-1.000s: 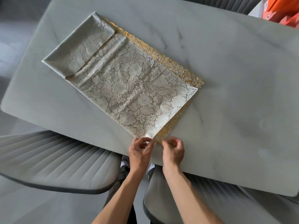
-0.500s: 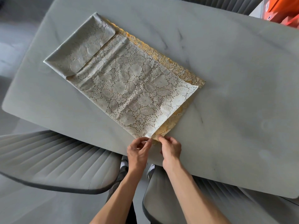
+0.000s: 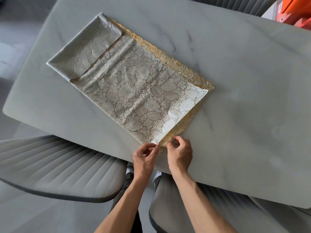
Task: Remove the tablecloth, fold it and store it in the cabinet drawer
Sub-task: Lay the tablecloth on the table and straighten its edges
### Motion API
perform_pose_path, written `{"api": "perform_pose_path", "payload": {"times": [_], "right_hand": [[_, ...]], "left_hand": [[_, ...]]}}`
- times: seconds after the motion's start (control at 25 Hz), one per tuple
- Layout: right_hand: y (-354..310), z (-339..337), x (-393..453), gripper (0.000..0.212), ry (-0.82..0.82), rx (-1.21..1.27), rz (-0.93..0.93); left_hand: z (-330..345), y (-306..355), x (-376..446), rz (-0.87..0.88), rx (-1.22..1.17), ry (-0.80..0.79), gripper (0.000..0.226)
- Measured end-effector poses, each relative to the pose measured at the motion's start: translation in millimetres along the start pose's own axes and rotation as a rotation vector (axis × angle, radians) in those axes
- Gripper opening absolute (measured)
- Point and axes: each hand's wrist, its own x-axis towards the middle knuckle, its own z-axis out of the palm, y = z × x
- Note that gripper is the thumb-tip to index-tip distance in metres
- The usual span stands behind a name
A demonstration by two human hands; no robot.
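Observation:
The lace tablecloth, white with a gold scalloped border, lies folded into a long rectangle on the grey marble table, running diagonally away from me. Its far end is turned over into a smaller flap. At the near corner, close to the table's front edge, my left hand pinches the white top layer with thumb and fingers. Just to the right, my right hand pinches the gold lower layer at the same corner. No cabinet drawer is in view.
Two grey ribbed chairs stand against the table's near side, one on the left and one under my right arm. Orange boxes sit beyond the table at the top right. Another chair back shows at the far edge.
My right hand has shifted slightly up onto the gold edge at the corner and now pinches it. The left hand keeps its pinch on the white layer. The cloth has hardly moved.

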Motion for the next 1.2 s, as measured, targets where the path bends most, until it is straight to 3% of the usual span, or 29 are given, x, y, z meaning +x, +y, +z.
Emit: {"api": "perform_pose_path", "payload": {"times": [0.2, 0.36, 0.4, 0.48, 0.56, 0.68, 0.84, 0.96, 1.08, 1.2], "right_hand": [[10, 3, 5, 0.017, -0.18, 0.015, 0.122], [15, -2, -4, 0.01, -0.012, 0.055, -0.324], [15, -2, -4, 0.01, -0.062, 0.187, -0.299], [12, 0, -6, 0.014, -0.26, 0.507, -0.001], [13, 3, -9, 0.015, -0.386, 0.648, 0.233], [13, 4, -9, 0.012, -0.526, 0.726, 0.288], [20, 0, -13, 0.015, -0.563, 0.568, 0.296], [23, -1, -17, 0.046, -0.809, 0.758, 0.467], [23, 0, -18, 0.075, -0.892, 0.714, 0.587], [17, 7, -20, 0.059, -0.826, 0.66, 0.618]], "left_hand": [[0, 0, 0, 0.022, 0.017, -0.01, 0.011], [0, 3, 0, 0.034, 0.037, -0.015, 0.008], [0, 4, 0, 0.034, 0.035, -0.011, 0.007], [2, 6, -2, 0.04, 0.011, -0.007, 0.006], [3, 10, -5, 0.032, -0.041, -0.027, 0.005], [3, 18, -7, 0.041, -0.089, -0.041, 0.009], [4, 21, -9, 0.065, -0.075, -0.028, 0.009], [1, 18, -11, -0.032, -0.061, -0.039, 0.006], [-10, 4, -14, -0.047, 0.119, -0.039, 0.01], [-16, -3, -19, 0.053, 0.456, -0.029, 0.026]]}}
